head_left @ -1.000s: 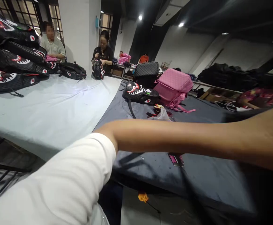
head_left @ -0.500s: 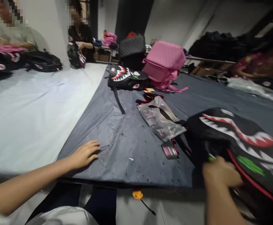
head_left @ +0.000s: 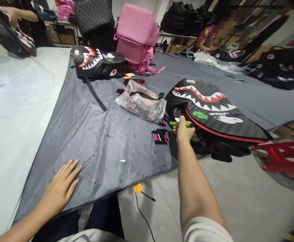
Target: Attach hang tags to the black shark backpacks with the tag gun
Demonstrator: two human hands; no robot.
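My left hand [head_left: 61,186] lies flat on the grey cloth, palm down, fingers stretched out and holding nothing. My right hand [head_left: 184,131] is closed around a slim green tool [head_left: 174,123] with a dark end; its exact kind does not show. Just beyond that hand lies a black checked backpack [head_left: 212,101] with a red-and-white shark mouth and red piping. Whether the hand touches the bag I cannot tell. Left of it are a clear plastic bag [head_left: 141,104] with small items inside and a black-and-pink tag [head_left: 159,136].
Another shark backpack [head_left: 98,64] lies at the back, beside a pink backpack [head_left: 136,30] and a black checked bag [head_left: 95,18]. Grey cloth [head_left: 98,134] meets white cloth [head_left: 18,111]. A red stool [head_left: 285,158] stands at right. Co-workers sit around the table.
The view has swung right. My right hand, with the green tool now clear in it, has come to the near left side of the backpack. My left hand rests flatter on the cloth.
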